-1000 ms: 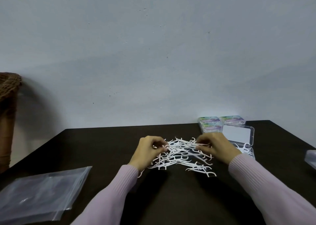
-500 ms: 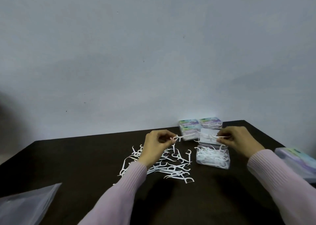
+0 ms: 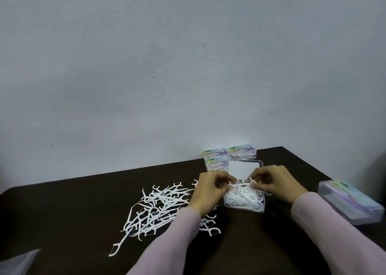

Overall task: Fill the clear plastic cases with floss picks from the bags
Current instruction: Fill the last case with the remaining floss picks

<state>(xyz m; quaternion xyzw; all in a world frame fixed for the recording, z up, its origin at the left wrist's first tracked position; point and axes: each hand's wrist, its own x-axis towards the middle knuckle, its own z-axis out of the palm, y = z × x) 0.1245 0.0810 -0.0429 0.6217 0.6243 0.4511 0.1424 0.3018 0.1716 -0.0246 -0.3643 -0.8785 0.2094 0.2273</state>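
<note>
With the open clear plastic case [image 3: 244, 202] as my reference: far to its left, at the bottom corner of the view, I see a corner of a clear plastic bag [image 3: 19, 261] lying on the dark brown table [image 3: 73, 212]. Closer on the left, a loose pile of white plastic floss picks [image 3: 160, 203] is spread flat on the table, and the pile's right edge runs under my left forearm. Pink ribbed sleeve [image 3: 177, 233] covers that arm to the wrist. Left hand [image 3: 211, 189] sits just left of the case, fingers curled, thumb and fingertips pinching a small bunch of white picks [image 3: 240, 186] over the case's near-left part. Case itself holds a heap of picks; its lid [image 3: 244, 168] stands open behind it, tilted back. Right hand [image 3: 273, 182] is just right of the case, fingers curled too, pinching the other end of the same bunch above the case. I can't tell how many picks are in the bunch. Behind the case, against the pale grey wall [image 3: 188, 65], three closed filled cases with pastel labels [image 3: 229, 154] sit in a tight group. Well to the right of the case, near the table edge, another closed labelled case [image 3: 351, 203] lies flat.
</note>
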